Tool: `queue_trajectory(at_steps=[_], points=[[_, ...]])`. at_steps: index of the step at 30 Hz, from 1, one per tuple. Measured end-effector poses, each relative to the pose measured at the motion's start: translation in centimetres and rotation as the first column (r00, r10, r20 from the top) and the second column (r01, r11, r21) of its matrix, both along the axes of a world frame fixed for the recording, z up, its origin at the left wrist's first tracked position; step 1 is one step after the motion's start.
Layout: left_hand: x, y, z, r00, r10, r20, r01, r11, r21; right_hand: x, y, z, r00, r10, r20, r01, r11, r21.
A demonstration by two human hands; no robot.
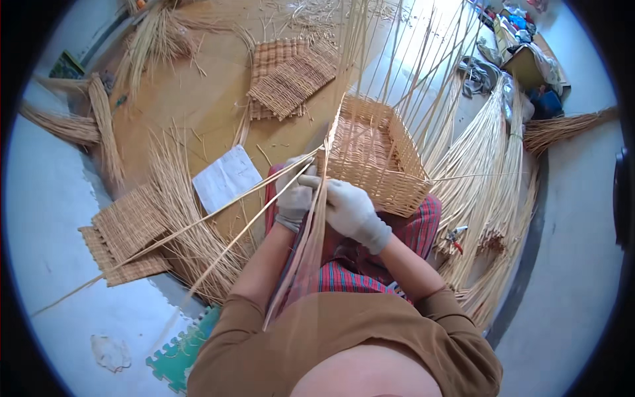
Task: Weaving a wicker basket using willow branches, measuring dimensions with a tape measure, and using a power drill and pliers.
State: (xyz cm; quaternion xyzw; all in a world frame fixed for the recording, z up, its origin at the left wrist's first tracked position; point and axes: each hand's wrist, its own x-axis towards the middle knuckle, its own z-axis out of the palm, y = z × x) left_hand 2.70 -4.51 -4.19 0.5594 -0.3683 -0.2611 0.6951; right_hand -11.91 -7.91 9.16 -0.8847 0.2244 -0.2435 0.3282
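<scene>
A half-woven basket (374,159) rests tilted on the person's lap, its open side turned toward them so the near corner is within reach. The left hand (294,195) has its grip closed on long willow rods (225,212), while the right hand (350,212) pinches further strands at the rim. Flat woven panels (129,228) and loose rod bundles (489,172) lie on the floor alongside.

The basket (374,155) rests on the lap; woven mats (129,235) lie left, a reed bundle (486,165) right, paper (226,177) between.
</scene>
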Motion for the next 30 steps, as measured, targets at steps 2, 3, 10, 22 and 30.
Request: queue_trajectory(at_steps=[2,3,10,22,30], points=[[1.2,0.0,-0.6,0.965,-0.032,0.259,0.039,0.999,-0.024,1.0,0.7,0.2,0.993,0.045,-0.108,-0.053,0.996,-0.071],[2.1,-0.1,-0.4,0.963,-0.255,-0.085,0.242,0.961,-0.133,1.7,0.7,-0.1,0.994,0.069,-0.086,-0.078,0.992,-0.101],[9.7,-5.1,3.2,0.49,-0.865,-0.106,0.863,0.466,0.193,0.9,3.6,0.0,0.997,-0.055,-0.062,0.037,0.964,-0.265],[6.7,-7.0,0.5,0.556,-0.812,-0.176,0.829,0.557,0.05,-6.2,1.7,-2.4,0.877,-0.456,0.149,0.376,0.846,0.378],[3.7,-6.2,0.1,0.719,-0.646,-0.254,0.667,0.745,-0.008,-5.8,-4.5,-8.1,0.6,-0.759,0.254,0.453,0.584,0.674]])
